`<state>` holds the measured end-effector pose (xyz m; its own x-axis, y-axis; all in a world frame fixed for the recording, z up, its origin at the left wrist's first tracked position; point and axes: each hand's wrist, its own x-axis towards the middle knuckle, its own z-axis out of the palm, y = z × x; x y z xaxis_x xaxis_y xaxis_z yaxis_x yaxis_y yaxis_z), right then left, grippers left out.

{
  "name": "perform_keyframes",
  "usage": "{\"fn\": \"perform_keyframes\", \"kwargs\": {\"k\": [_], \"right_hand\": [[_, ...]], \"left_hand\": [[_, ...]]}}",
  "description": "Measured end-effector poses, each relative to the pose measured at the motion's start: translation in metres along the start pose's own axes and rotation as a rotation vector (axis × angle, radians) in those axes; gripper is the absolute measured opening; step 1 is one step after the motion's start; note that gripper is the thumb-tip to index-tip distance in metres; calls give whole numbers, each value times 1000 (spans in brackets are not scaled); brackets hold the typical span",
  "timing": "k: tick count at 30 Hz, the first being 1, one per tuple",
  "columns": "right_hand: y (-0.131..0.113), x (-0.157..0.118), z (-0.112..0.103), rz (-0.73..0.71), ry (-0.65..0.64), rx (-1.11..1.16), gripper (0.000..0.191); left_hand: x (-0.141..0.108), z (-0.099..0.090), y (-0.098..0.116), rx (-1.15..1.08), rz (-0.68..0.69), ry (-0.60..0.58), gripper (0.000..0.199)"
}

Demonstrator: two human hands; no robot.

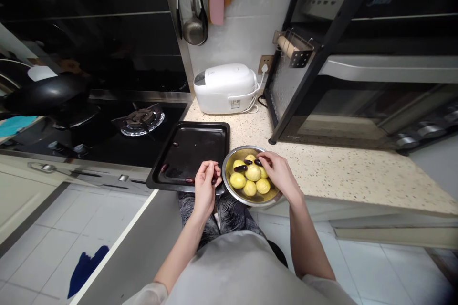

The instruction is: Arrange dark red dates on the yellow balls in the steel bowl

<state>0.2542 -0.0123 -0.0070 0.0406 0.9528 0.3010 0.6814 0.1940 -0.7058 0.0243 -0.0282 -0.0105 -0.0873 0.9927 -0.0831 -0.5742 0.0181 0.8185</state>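
Note:
A steel bowl [229, 186] holds several round yellow balls [253, 173], like small fruit or potatoes. On top of them lie two dark, glossy oval pieces [241, 168] that look like long grapes. Over the bowl's right side, my right hand [275, 169] pinches another dark oval piece [258, 163] between thumb and fingertips. My left hand [206, 182] is curled above the right front corner of a black baking tray [193, 152], with dark reddish oval pieces partly hidden in its fingers. Several more reddish oval pieces [164, 167] lie scattered on the tray.
Behind the tray stands a white rice cooker [225, 88], plugged in at the wall. A gas hob [143, 121] with a black wok [53, 92] is to the left, and a black oven [358, 104] sits at the right. An open drawer [143, 243] juts out below the tray.

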Motion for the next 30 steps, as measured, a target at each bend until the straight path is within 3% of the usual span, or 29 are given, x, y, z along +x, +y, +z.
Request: {"fn": "perform_keyframes", "kwargs": {"k": [4,7,10,12,19,30], "right_hand": [[-12,-4,-5,-64,133,-2,18],[-32,-15,-5,-234,169,5,14],[-55,-29,3,-454,25,9,11],[-68,-38,13,-524,-79,-5,13],[-83,-50,39,-536,-135,-19,16],[-84,-61,34,-464,-36,120,6]], "left_hand": [[-2,2,0,5,-6,0,40],[-4,5,0,5,-16,-8,41],[-8,9,0,-3,-22,-29,41],[-11,11,-1,-5,-26,-45,40],[-21,12,-1,44,-23,-46,39],[-34,19,-1,134,-33,-117,29]]}}
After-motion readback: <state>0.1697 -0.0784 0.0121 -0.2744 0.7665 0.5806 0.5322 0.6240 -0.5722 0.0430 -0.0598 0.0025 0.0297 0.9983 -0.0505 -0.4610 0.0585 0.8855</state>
